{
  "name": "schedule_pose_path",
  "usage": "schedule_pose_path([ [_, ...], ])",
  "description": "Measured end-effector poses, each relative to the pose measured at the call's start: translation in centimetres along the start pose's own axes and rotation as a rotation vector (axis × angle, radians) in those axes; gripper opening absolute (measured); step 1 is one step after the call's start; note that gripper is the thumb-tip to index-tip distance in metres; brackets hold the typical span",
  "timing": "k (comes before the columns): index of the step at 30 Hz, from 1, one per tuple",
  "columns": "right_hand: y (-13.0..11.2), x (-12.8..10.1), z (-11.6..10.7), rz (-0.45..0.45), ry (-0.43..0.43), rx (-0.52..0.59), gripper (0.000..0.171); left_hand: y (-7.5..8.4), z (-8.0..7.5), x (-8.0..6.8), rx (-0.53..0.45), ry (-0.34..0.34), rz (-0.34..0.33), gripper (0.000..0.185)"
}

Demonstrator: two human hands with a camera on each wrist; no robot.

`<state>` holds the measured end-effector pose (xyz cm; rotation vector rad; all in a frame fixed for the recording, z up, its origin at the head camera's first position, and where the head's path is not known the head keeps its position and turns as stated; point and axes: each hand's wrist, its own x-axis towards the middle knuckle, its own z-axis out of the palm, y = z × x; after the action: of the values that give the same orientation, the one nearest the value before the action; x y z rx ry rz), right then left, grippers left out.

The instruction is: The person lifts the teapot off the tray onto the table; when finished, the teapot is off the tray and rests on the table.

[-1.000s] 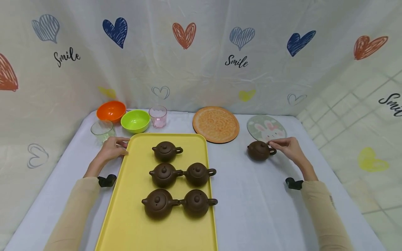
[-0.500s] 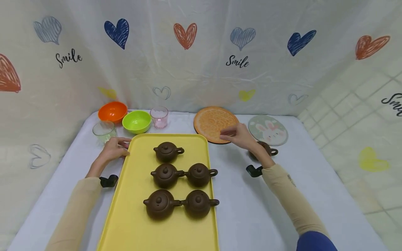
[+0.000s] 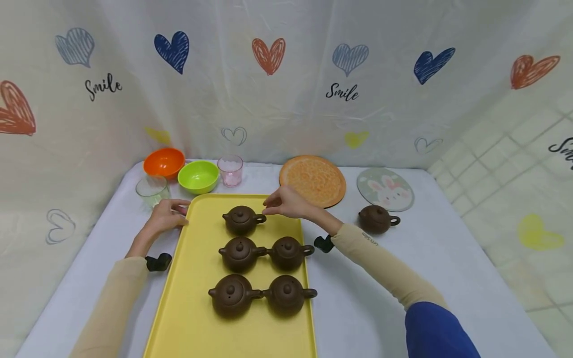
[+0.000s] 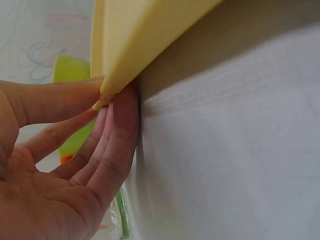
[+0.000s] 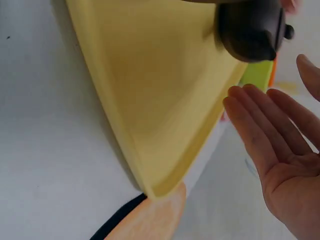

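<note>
Head view: I see my right hand point(image 3: 286, 203) reaching over the far end of the yellow tray point(image 3: 197, 318), just beside the handle of the rear teapot point(image 3: 241, 220).
Right fingers: straight and loose in the right wrist view, holding nothing point(image 5: 260, 130); the teapot point(image 5: 250, 30) sits just beyond them.
Left hand point(image 3: 166, 217): I pinch the tray's far left corner, thumb on top and fingers under the rim point(image 4: 117, 125).
Tray load: five brown teapots, one at the rear, two pairs nearer me.
Off the tray: a sixth teapot point(image 3: 377, 219) stands on the white cloth near the rabbit mat point(image 3: 386, 189).
</note>
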<state>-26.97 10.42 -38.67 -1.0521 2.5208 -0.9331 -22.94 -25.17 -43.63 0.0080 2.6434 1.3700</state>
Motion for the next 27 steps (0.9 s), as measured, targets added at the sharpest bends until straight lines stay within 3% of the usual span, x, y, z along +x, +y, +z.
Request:
schedule_pose_path([
  [9,-0.8,1.3,1.0,-0.029,-0.055,-0.12,0.022,0.0,0.1,-0.1,0.005,0.005,-0.005,0.058],
  [18,-1.3,1.6,1.5,0.014,-0.128,-0.051,0.013,-0.1,0.3,0.0,0.013,0.002,-0.009,0.058],
  [27,-1.3,1.6,1.6,-0.005,-0.116,-0.105,0.01,0.1,0.3,-0.1,0.011,0.005,-0.005,0.057],
])
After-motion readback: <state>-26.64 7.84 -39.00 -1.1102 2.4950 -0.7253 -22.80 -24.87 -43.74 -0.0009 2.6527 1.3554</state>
